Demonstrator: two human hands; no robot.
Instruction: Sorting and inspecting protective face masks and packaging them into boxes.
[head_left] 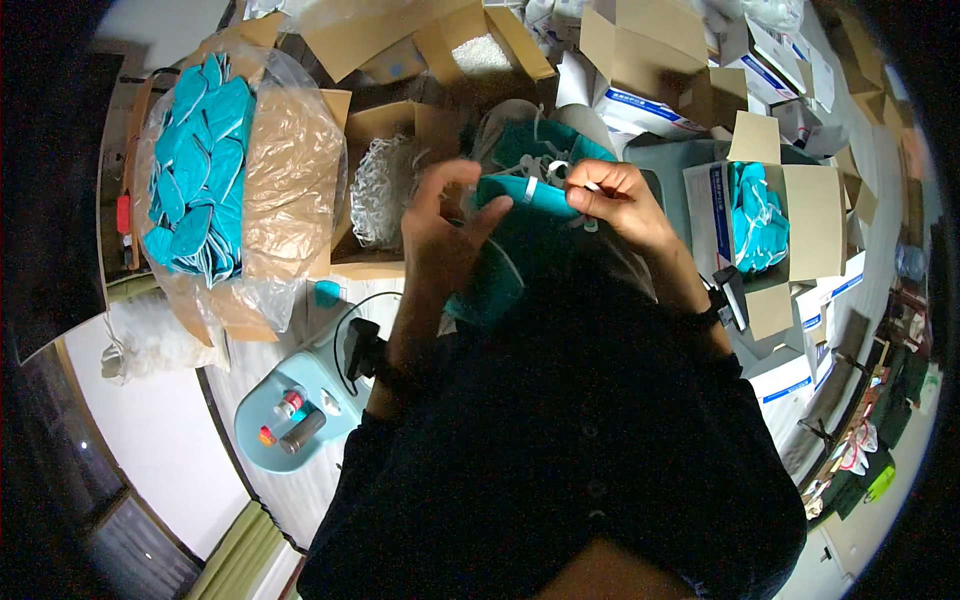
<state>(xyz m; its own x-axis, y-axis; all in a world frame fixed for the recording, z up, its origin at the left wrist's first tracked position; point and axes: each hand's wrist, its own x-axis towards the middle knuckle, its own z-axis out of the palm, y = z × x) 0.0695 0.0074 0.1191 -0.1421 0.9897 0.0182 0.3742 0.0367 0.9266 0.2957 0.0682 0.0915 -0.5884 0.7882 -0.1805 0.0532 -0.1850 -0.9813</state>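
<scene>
A folded teal face mask (545, 196) with a white strap piece across its middle is held up over my lap, between both hands. My left hand (445, 215) curls round its left end, the thumb against the lower edge. With thumb and fingers closed, my right hand (622, 203) pinches the right end, where a white strap shows between the fingers. Just beyond, on my lap, lie more teal masks (510, 140) with loose white straps. Under my hands, teal material (490, 285) lies in shadow.
At left stands a plastic-lined box of stacked teal masks (205, 150). Beside it, a carton holds white straps (380, 190). On the right, an open carton contains teal masks (757, 215). A light-blue stool (265, 400) carries bottles. Further cartons (645, 40) stand ahead.
</scene>
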